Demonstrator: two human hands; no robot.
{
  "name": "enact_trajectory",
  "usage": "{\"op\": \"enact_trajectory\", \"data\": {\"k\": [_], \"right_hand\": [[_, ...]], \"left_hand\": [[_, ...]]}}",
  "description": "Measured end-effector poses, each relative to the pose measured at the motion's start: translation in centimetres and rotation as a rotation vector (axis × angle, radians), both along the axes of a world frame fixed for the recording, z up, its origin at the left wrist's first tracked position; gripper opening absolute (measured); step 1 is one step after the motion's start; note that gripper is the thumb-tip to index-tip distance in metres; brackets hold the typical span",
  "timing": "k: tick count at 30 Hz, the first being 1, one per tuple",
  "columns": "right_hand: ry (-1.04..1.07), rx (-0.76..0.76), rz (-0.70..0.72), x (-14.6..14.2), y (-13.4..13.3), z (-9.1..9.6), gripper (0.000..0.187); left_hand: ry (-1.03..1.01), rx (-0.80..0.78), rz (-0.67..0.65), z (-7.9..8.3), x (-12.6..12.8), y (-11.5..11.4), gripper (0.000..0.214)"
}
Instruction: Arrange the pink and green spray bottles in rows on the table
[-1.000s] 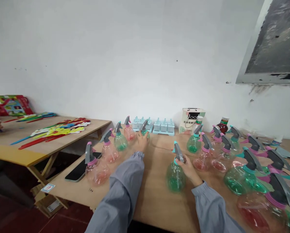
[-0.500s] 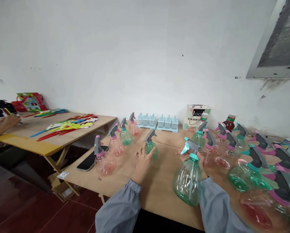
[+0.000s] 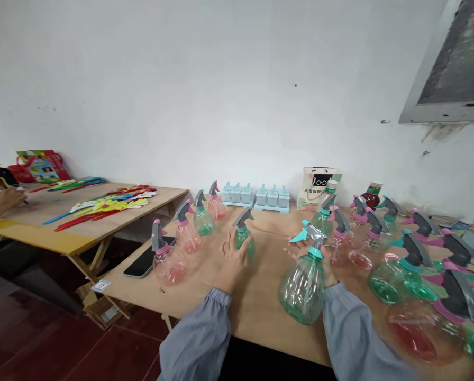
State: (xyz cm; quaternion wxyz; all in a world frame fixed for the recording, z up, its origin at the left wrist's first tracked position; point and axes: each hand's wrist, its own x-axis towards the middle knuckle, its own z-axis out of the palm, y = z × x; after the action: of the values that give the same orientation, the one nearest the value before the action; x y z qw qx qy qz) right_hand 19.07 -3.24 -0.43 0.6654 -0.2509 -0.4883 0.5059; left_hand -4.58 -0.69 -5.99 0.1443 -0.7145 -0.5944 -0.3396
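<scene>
My left hand [image 3: 234,262] is curved around the near side of a green spray bottle [image 3: 249,247] with a grey head, its fingers and thumb against the bottle's body. Closer to me, a clear green spray bottle [image 3: 302,293] with a turquoise collar and trigger leans slightly to the right. My right hand [image 3: 298,247] is behind that bottle's neck, its fingers stretched out to the left past the trigger. The bottle hides much of the palm. Pink and green spray bottles [image 3: 169,264] stand left of my left hand.
Several spray bottles [image 3: 395,280] crowd the right side. Pale blue moulds [image 3: 266,198], a paper bag [image 3: 314,188] and a red bottle [image 3: 372,196] line the wall. A phone [image 3: 144,262] lies left. On another table are colourful hand-shaped sticks [image 3: 110,203]; a person's hand [image 3: 9,198] is there.
The view has shifted slightly. My right hand's fingers look more stretched out behind the large green bottle. My left hand stays at the small green bottle.
</scene>
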Motion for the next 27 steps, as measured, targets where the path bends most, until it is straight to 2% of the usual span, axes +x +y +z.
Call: {"op": "enact_trajectory", "data": {"k": [3, 7, 11, 15, 19, 23, 25, 27], "right_hand": [[0.036, -0.013, 0.044, -0.1, 0.1, -0.5, 0.060], [0.012, -0.011, 0.075, 0.2, -0.1, -0.2, 0.060], [-0.040, 0.007, 0.045, 0.1, 0.1, -0.1, 0.064], [-0.098, -0.022, -0.037, 0.8, 0.2, -0.9, 0.061], [-0.196, -0.029, -0.207, 3.0, -0.9, -1.9, 0.052], [-0.411, 0.011, -0.607, 6.2, -3.9, -2.5, 0.042], [-0.577, 0.095, -0.790, 7.7, -5.5, -2.6, 0.047], [-0.705, 0.185, -0.893, 8.7, -6.4, -2.7, 0.052]], "left_hand": [[-0.009, 0.004, -0.016, -0.1, 0.0, 0.1, 0.052], [-0.023, 0.010, -0.035, -0.1, 0.0, 0.1, 0.052], [-0.012, 0.027, -0.047, -0.2, -0.1, 0.3, 0.051], [-0.002, 0.054, -0.087, -0.3, -0.2, 0.5, 0.052], [-0.005, 0.078, -0.088, -0.5, -0.3, 0.5, 0.053], [-0.009, 0.076, -0.092, -0.7, -0.3, 0.6, 0.052], [-0.023, 0.082, -0.104, -0.7, -0.3, 0.7, 0.050], [-0.044, 0.083, -0.116, -0.7, -0.2, 0.8, 0.048]]}}
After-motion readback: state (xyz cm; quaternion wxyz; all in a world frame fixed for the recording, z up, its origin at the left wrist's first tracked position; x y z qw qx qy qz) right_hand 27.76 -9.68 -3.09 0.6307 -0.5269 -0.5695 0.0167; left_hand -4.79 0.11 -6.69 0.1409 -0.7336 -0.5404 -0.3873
